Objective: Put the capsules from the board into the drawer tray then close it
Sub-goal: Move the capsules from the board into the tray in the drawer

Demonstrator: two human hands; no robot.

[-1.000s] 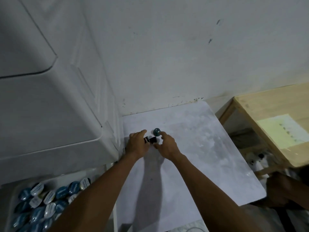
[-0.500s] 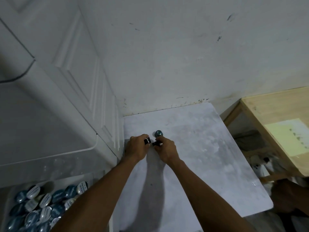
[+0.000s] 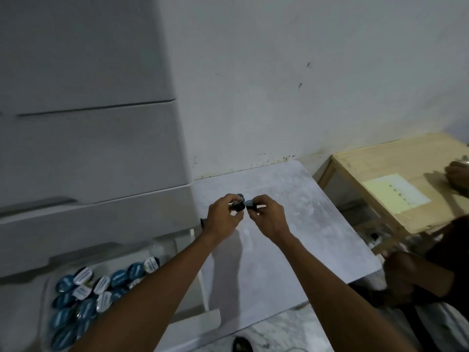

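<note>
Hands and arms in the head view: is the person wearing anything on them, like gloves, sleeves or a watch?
Nothing shows. The left hand and right hand are ungloved, with no ring I can make out. The left forearm and right forearm are uncovered down to the frame's edge: no sleeve, watch or band.

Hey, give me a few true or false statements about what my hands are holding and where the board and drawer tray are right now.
1. The left hand pinches a dark capsule over the white board. True.
2. The right hand is empty. False: it pinches a second capsule.
3. The drawer tray is closed. False: it stands open, holding blue-topped capsules.
4. A wooden table stands right of the board. True.
</note>
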